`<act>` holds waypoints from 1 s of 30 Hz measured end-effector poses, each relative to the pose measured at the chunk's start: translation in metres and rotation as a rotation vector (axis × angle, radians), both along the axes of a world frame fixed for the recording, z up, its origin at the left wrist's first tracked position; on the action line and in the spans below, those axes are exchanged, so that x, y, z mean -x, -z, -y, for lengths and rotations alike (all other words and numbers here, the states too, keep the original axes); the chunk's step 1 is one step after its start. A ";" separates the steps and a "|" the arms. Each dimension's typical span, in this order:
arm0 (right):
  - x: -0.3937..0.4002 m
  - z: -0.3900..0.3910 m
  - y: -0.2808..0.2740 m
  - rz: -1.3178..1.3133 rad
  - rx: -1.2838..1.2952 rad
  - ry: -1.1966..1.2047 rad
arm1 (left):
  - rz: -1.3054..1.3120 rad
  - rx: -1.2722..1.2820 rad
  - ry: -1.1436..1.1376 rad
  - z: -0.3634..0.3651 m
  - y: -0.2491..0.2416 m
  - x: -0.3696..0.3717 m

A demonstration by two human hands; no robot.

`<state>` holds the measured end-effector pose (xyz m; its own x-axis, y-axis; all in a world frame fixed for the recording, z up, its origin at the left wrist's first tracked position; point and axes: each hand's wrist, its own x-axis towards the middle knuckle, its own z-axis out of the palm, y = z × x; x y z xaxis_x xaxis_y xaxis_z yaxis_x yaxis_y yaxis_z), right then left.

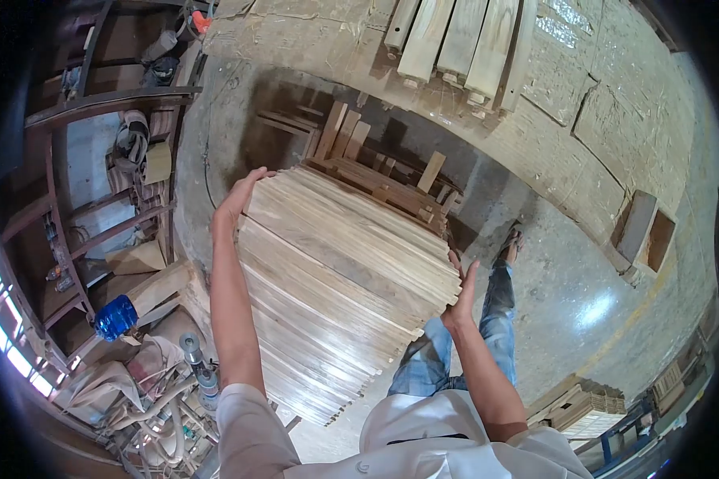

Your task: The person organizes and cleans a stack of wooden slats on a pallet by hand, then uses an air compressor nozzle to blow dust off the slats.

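Note:
Many pale wooden slats [335,263] lie side by side in a broad layer in front of me, their ends uneven along the right side. My left hand [238,198] grips the far left end of the slats, its fingers bent over the edge. At the opposite ends is my right hand [460,299], thumb raised and the other fingers partly hidden behind the wood. Both hands press on the far slats from either side. Beyond them, a crate of darker wood offcuts [375,172] sits on the floor, partly covered by the slats.
Several thick wooden bars [463,48] rest on a cardboard-covered surface [567,120] at the top. On the left stand shelves [112,100], with a blue motor-like object [116,318] and hoses [164,423] below. A small wooden box [659,239] lies at right.

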<state>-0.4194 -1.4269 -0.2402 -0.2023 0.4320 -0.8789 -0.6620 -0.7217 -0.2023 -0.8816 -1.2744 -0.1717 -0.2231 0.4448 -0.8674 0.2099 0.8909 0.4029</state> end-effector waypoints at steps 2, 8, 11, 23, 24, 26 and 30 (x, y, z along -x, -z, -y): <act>-0.007 0.002 0.002 -0.068 -0.045 0.051 | -0.023 -0.003 0.024 -0.001 -0.002 -0.009; -0.029 0.012 0.005 -0.138 0.085 0.057 | -0.123 -0.039 0.091 -0.001 -0.016 -0.040; -0.028 0.014 -0.008 -0.096 0.044 0.025 | -0.107 0.031 0.009 -0.005 -0.023 -0.044; -0.013 0.005 -0.020 0.022 0.084 -0.058 | -0.034 0.086 -0.059 -0.002 -0.002 -0.019; -0.013 0.005 -0.020 0.007 0.092 -0.045 | -0.085 0.109 -0.030 -0.004 -0.009 -0.023; -0.012 0.007 -0.021 -0.007 0.073 -0.031 | -0.094 0.109 0.008 -0.005 -0.002 -0.015; -0.010 0.008 -0.029 0.006 0.067 0.017 | -0.124 0.207 0.041 -0.010 -0.010 -0.021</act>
<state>-0.4091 -1.4345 -0.2117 -0.1903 0.3751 -0.9073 -0.6734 -0.7223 -0.1574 -0.8608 -1.2646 -0.1615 -0.3194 0.2714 -0.9079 0.2838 0.9415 0.1816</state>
